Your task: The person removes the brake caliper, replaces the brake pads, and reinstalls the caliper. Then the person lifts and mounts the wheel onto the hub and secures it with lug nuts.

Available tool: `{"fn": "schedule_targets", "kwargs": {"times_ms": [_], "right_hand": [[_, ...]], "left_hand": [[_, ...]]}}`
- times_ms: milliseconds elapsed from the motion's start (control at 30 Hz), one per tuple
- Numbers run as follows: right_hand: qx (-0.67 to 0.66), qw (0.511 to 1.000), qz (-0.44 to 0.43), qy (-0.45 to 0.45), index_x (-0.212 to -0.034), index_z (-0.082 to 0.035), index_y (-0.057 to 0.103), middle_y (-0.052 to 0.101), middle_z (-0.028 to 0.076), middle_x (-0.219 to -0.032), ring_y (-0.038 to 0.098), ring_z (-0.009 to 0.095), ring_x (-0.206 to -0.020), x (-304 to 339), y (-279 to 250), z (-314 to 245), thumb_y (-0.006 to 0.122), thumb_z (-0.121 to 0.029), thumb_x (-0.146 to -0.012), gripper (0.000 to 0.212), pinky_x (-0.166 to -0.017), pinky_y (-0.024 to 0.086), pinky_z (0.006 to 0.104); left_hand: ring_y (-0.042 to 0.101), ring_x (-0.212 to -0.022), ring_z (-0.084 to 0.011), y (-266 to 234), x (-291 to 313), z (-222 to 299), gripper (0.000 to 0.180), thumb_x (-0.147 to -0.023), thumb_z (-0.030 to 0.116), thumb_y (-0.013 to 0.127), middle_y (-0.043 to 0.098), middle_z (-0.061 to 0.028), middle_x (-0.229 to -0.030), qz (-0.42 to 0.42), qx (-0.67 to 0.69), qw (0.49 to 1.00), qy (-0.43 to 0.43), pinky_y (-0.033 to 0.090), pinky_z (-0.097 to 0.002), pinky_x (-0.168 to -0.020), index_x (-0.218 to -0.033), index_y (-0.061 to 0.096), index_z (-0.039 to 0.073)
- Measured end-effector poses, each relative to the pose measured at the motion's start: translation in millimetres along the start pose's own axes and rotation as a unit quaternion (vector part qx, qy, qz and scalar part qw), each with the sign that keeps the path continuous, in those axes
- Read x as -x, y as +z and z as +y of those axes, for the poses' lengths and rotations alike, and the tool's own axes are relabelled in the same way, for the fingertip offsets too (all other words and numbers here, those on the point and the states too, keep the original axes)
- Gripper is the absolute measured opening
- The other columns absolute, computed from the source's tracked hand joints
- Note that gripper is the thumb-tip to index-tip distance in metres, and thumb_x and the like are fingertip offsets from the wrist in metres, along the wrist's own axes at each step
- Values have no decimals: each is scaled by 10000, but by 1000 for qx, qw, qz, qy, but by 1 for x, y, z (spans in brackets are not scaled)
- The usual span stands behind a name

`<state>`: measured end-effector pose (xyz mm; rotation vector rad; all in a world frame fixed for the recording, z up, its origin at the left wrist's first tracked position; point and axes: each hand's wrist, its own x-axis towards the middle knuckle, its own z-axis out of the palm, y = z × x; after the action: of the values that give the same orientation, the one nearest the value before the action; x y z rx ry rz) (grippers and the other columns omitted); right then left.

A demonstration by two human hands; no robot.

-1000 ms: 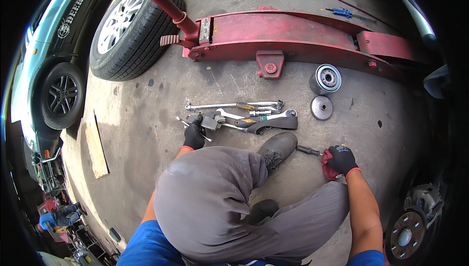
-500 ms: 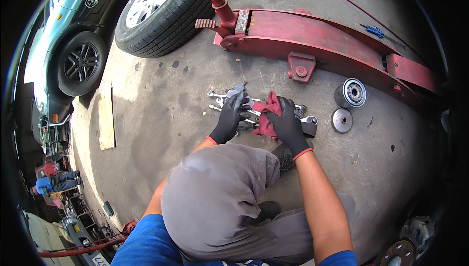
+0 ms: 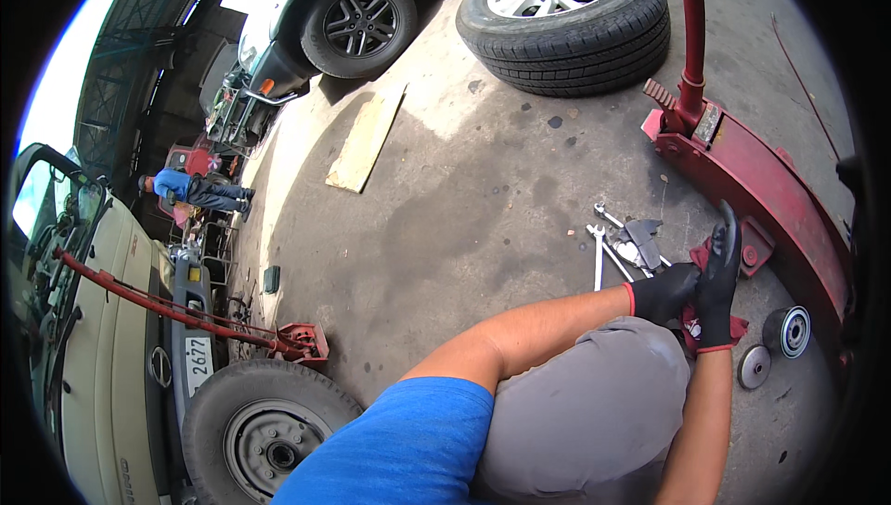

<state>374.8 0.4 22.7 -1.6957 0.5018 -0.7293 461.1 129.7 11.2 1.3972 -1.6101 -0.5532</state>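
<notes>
Both my hands wear black gloves with red cuffs and meet above my bent knee. My left hand (image 3: 665, 290) is closed into a fist against a red rag (image 3: 735, 327). My right hand (image 3: 719, 284) stands edge-up with its fingers straight and pressed to the same rag, which shows above and below the palm. Just beyond the hands, several wrenches (image 3: 601, 247) and a grey metal tool (image 3: 642, 234) lie on the concrete floor.
A long red floor jack (image 3: 775, 203) runs along the right. A pulley (image 3: 788, 330) and a flat disc (image 3: 754, 367) lie near it. A loose wheel (image 3: 564, 13), a wooden board (image 3: 368, 138), a parked car (image 3: 320, 18), a white vehicle's wheel (image 3: 267, 431) and a distant person (image 3: 190, 189) surround me.
The view has swung to the left. My right hand came from the floor at the right to the rag and tools, and both hands now sit together on the rag by my knee.
</notes>
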Motion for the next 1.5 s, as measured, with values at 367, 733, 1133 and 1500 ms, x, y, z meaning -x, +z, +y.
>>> {"fn": "schedule_targets", "kwargs": {"times_ms": [367,733,1133,1500], "right_hand": [[324,935,-128,-74,-1514,-103,510,375,211,-1616,239,412,-1541,79,-16,3,606,-326,-1011,558,-1244,235,513],[399,803,217,386,-1249,-1,628,641,213,-1244,626,381,-1145,186,-187,36,809,-459,-804,663,-940,522,494],[477,746,131,446,-1515,-16,398,483,249,-1431,533,418,-1273,148,-176,92,892,-451,-644,1092,-1016,483,542],[-87,960,56,260,-1523,44,366,561,203,-1391,610,297,-1246,137,-97,33,927,-372,-750,1043,-1022,538,387]], "left_hand": [[644,-898,-184,-40,-31,5,284,-981,161,586,669,-45,-999,306,263,855,-325,530,-319,-837,-1249,636,84],[604,-1247,-405,-52,22,-67,781,-914,463,730,611,-272,-1349,-31,-206,881,-425,487,-467,-1032,-1437,485,-63],[523,-1338,-416,-21,25,-28,668,-906,360,769,564,-248,-1421,-50,-314,916,-244,414,-492,-1126,-1424,545,3],[633,-1158,-198,31,-23,52,661,-1046,437,561,585,-113,-1433,-71,431,762,-479,537,-364,-995,-1552,423,34]]}}
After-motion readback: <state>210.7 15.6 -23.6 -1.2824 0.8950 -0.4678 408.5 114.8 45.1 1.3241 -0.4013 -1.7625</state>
